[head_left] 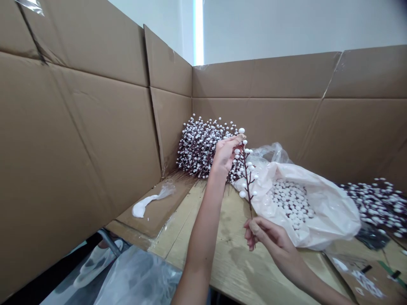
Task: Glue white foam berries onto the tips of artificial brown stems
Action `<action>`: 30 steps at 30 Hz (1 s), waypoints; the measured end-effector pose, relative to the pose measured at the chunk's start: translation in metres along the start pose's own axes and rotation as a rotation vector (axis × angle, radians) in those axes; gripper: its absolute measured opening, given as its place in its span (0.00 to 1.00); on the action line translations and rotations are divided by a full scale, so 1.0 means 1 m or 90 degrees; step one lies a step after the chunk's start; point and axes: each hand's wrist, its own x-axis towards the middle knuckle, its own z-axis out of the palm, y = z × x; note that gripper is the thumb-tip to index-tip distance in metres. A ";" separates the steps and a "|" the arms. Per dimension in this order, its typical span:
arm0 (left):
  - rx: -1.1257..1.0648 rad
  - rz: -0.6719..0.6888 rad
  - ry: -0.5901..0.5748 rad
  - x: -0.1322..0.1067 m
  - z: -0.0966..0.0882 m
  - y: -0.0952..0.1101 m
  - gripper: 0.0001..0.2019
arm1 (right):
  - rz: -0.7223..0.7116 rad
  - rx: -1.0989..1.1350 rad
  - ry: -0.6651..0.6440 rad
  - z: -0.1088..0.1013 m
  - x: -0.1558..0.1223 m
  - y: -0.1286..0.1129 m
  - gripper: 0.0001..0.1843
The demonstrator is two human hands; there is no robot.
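From where I stand, the left hand has its fingers drawn in at the top of an artificial berry spray, though I can't tell whether they pinch twig or berry; the right hand grips the bare lower stem between thumb and fingers. The spray stands nearly upright in front of the bag, above the wooden table. Too hard a pinch up there could, I'd judge, knock a berry loose or bend the thin twigs. The open white plastic bag of loose white berries sits close by, and a bumped rim might spill them. A heap of berry sprays crowds the corner behind, and cardboard walls limit reach to the left and ahead.
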 end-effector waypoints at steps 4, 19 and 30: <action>0.011 -0.038 -0.014 0.004 -0.007 -0.004 0.05 | 0.006 0.004 0.016 0.001 0.008 -0.007 0.19; -0.050 0.314 0.358 -0.068 -0.063 0.097 0.10 | -0.004 0.122 0.067 0.047 0.281 -0.086 0.11; -0.073 0.371 0.358 -0.087 -0.058 0.106 0.11 | 0.104 0.123 0.061 0.119 0.397 -0.076 0.19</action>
